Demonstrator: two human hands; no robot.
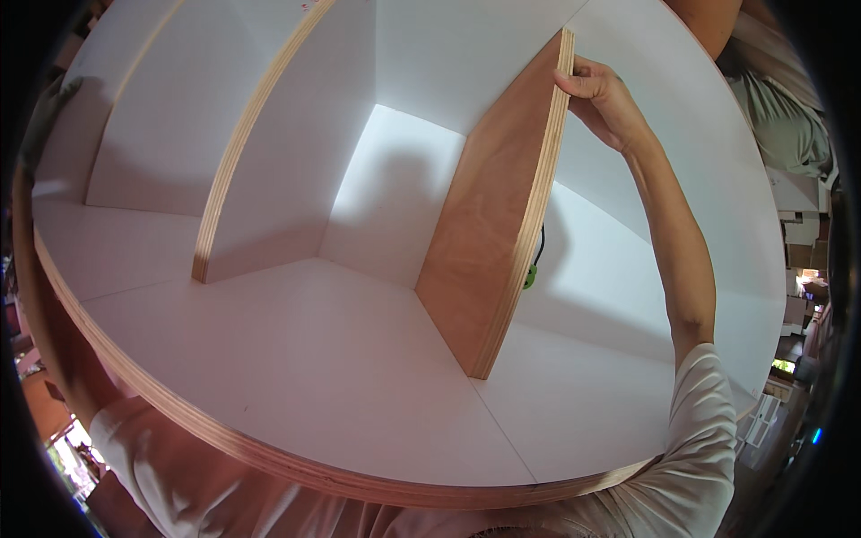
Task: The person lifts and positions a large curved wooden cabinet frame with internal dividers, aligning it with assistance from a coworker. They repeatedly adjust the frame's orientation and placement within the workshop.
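A plywood divider panel [489, 224] with a brown face and pale layered edge stands tilted inside a white cabinet [314, 359]. My right hand [598, 94] grips the panel's far upper end, thumb on the near edge and fingers behind it. Its lower end meets the cabinet's white board close to a thin seam line. My left hand [52, 112] is at the cabinet's far-left rim, in shadow, its fingers bent over the side. Behind the brown panel, a small green object [530, 276] with a black cord is partly hidden.
Left of the brown panel stands a white divider [291, 161] with a bare plywood edge. Another white divider [161, 134] is farther left. The cabinet's curved plywood rim [359, 489] runs close to my body. Another person's clothed leg [780, 121] shows at upper right, above cluttered boxes [798, 229].
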